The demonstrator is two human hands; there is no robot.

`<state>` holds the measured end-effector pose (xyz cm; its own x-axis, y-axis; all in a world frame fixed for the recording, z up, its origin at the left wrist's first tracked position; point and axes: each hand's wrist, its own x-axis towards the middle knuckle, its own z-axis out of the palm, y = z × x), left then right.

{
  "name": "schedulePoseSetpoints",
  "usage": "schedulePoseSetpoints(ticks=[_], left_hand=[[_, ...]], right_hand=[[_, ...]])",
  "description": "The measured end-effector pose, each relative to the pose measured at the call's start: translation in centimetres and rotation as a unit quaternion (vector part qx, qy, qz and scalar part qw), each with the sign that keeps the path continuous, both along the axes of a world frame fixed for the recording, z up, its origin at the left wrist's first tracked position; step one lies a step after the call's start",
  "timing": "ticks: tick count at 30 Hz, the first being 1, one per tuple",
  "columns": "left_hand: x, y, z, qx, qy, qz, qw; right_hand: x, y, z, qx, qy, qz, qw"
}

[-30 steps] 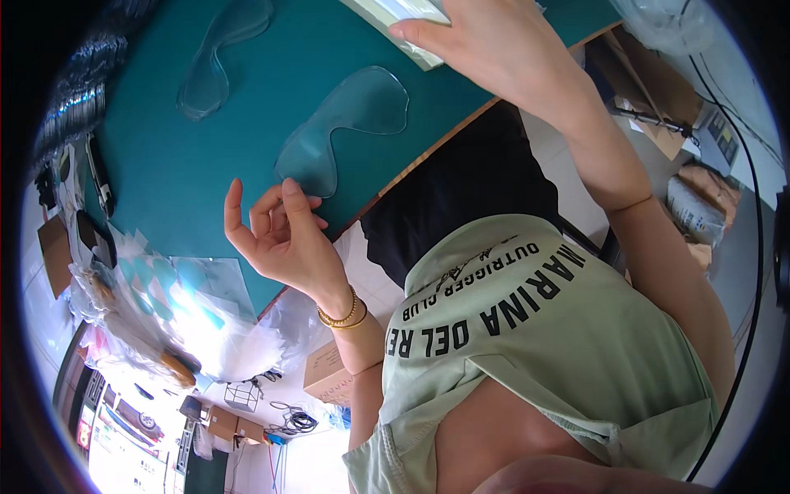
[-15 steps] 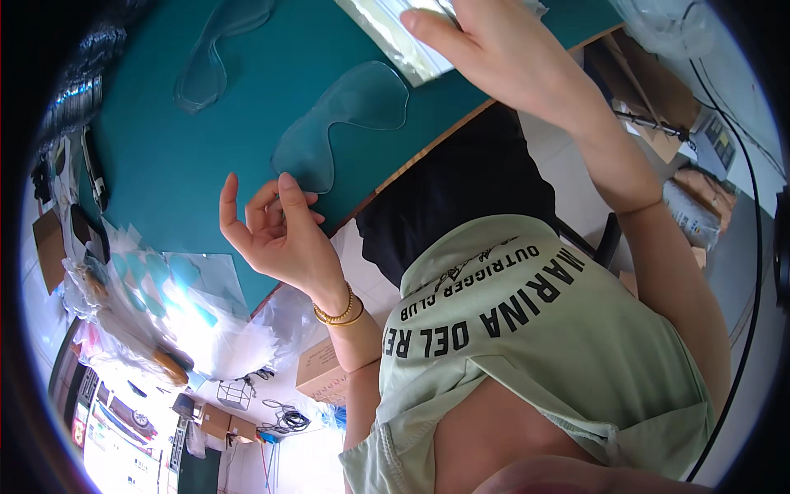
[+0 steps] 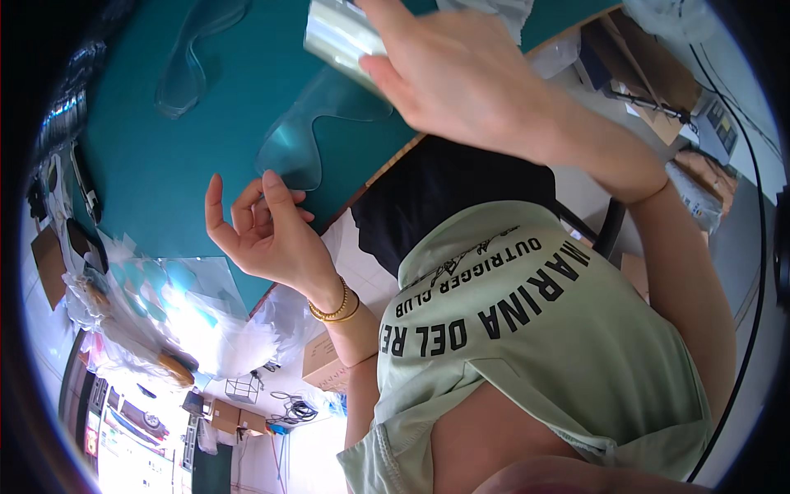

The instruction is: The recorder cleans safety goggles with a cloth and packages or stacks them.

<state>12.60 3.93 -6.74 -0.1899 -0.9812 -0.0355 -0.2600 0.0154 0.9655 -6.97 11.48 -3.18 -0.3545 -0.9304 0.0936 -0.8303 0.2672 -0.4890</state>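
Observation:
A clear, goggle-shaped plastic lens (image 3: 300, 136) lies at the near edge of the green table. My left hand (image 3: 267, 235) has its thumb and curled fingers at the lens's lower left end, pinching it, while the index finger points up. My right hand (image 3: 469, 82) grips a flat, shiny, pale block (image 3: 341, 37) with a silvery face. This block hangs over the lens's far right end and hides part of it. What the block is, I cannot make out. A second clear lens (image 3: 183, 74) rests farther back on the left.
Bare green tabletop (image 3: 123, 156) shows around the lenses. Clear plastic bags and sheets (image 3: 181, 288) sit at the left edge, beside a black-handled tool (image 3: 85, 185). Crumpled plastic (image 3: 502, 12) lies at the back. A cardboard box (image 3: 325, 362) stands below. A black cable runs down the right.
My right hand has moved left with the pale block, from beside the lens to over its right end. My left hand stays at the lens. The whole view has shifted slightly.

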Motion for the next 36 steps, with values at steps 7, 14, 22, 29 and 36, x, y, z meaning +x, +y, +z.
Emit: schedulePoseSetpoints(ticks=[7, 14, 22, 29, 36], left_hand=[[-0.3, 0.1, -0.4, -0.021, -0.006, 0.002, 1.0], [-0.3, 0.0, 0.6, -0.005, 0.03, -0.016, 0.999], [-1.5, 0.9, 2.1, -0.08, 0.092, -0.012, 0.992], [-0.3, 0.1, 1.1, 0.015, 0.032, -0.003, 0.999], [1.5, 0.1, 0.5, 0.043, 0.009, 0.004, 0.999]], right_hand=[[-3.1, 1.2, 1.7, -0.059, -0.003, -0.043, 0.997], [-0.7, 1.4, -0.1, 0.077, -0.18, -0.084, 0.977], [0.6, 0.5, -1.5, 0.023, -0.117, -0.074, 0.99], [2.8, -2.6, -2.0, 0.015, -0.174, -0.013, 0.985], [0.0, -2.6, 0.0, 0.08, -0.238, -0.006, 0.968]])
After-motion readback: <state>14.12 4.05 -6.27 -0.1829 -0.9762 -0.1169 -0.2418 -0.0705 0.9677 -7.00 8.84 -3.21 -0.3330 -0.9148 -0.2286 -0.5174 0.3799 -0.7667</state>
